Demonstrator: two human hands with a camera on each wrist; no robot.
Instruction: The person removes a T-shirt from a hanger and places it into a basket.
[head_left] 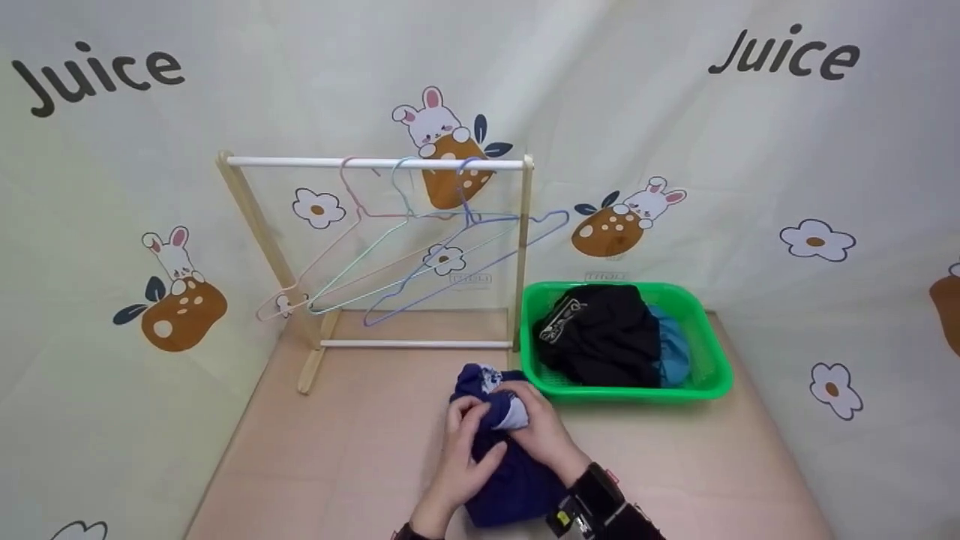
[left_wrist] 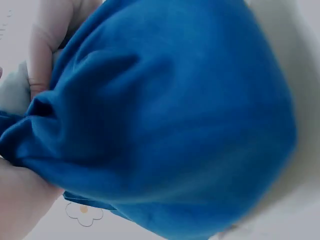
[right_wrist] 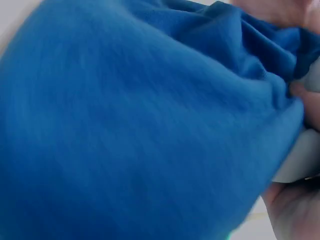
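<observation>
A navy blue piece of clothing [head_left: 514, 491] is bunched up above the near part of the table, and a pale, partly patterned area shows at its top. My left hand [head_left: 461, 454] grips the gathered cloth from the left. On the other side my right hand [head_left: 546, 427] holds the same cloth by its pale part. Blue fabric [left_wrist: 185, 115] fills most of the left wrist view, with fingers at its left side. In the right wrist view the fabric [right_wrist: 130, 130] hides much of the scene, and fingers pinch its gathered edge at the right. Its exact kind cannot be told.
Behind the hands stands a wooden rack with a white top rail [head_left: 292, 162]. Pink [head_left: 322, 262], mint [head_left: 360, 270] and blue-violet [head_left: 420, 289] hangers hang from it. To the right, a green basket [head_left: 716, 367] holds black clothing [head_left: 611, 337] and a teal cloth [head_left: 673, 349].
</observation>
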